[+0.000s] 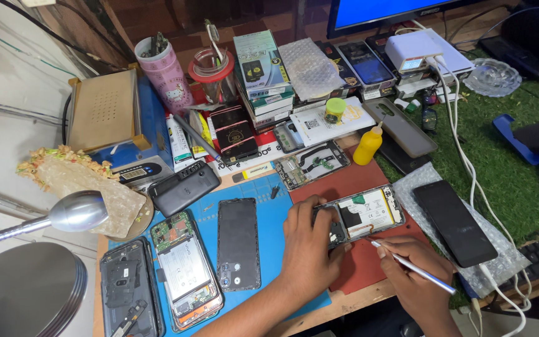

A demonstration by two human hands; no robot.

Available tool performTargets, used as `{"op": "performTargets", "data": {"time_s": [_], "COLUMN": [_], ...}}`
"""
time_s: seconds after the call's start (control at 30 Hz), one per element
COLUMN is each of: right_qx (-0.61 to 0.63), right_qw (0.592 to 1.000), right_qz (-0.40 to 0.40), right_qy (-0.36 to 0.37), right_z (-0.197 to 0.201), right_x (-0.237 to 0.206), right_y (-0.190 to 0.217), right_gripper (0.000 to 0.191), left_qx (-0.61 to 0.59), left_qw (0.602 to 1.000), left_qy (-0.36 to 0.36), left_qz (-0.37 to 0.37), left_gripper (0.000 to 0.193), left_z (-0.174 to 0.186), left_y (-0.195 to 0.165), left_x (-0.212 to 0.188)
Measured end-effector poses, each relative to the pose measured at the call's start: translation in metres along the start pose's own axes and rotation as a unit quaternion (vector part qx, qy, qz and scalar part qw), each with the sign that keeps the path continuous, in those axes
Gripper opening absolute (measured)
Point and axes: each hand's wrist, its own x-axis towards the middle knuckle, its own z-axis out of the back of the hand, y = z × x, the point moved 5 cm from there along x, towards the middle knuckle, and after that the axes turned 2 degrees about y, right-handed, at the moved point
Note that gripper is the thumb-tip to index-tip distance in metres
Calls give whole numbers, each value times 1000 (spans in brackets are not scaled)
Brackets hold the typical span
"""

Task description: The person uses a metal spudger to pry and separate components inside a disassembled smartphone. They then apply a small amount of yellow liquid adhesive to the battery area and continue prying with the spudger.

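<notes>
My left hand (307,246) presses on the near left end of an opened phone (369,212) with its back cover off, its white battery and circuit board showing. The phone lies on a red mat (350,181). My right hand (410,271) grips a thin silver tool (413,267), whose tip points at the phone's lower edge, close to the left thumb. A black back cover (238,243) lies just left of my left hand on a blue mat (269,193).
Two more opened phones (185,268) (127,290) lie at the near left. A black phone (453,221) rests on bubble wrap at right. A yellow squeeze bottle (367,145), stacked boxes (262,75), a lamp head (76,212) and white cables (463,150) crowd the bench.
</notes>
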Motion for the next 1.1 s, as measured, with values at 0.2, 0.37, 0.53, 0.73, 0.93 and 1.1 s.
{"op": "performTargets", "data": {"time_s": [0.2, 0.37, 0.53, 0.73, 0.93, 1.1], "right_qx": [21, 42, 34, 25, 14, 19], "right_qw": [1000, 999, 999, 1000, 1000, 1000], "right_qz": [8, 21, 13, 4, -9, -3], "right_qy": [10, 4, 9, 8, -4, 6], "right_z": [-3, -1, -3, -3, -1, -2], "right_x": [1, 0, 2, 1, 0, 0], "right_y": [0, 2, 1, 1, 0, 1], "right_gripper": [13, 12, 13, 13, 12, 13], "left_qx": [2, -1, 1, -3, 1, 5], "left_qw": [1000, 1000, 1000, 1000, 1000, 1000], "left_qy": [1, 0, 2, 2, 1, -3], "left_qz": [4, 1, 4, 6, 5, -1], "left_gripper": [56, 56, 56, 56, 55, 56], "left_z": [-1, 0, 0, 1, 0, -1], "left_y": [0, 0, 0, 0, 0, 0], "left_x": [0, 0, 0, 0, 0, -1]}}
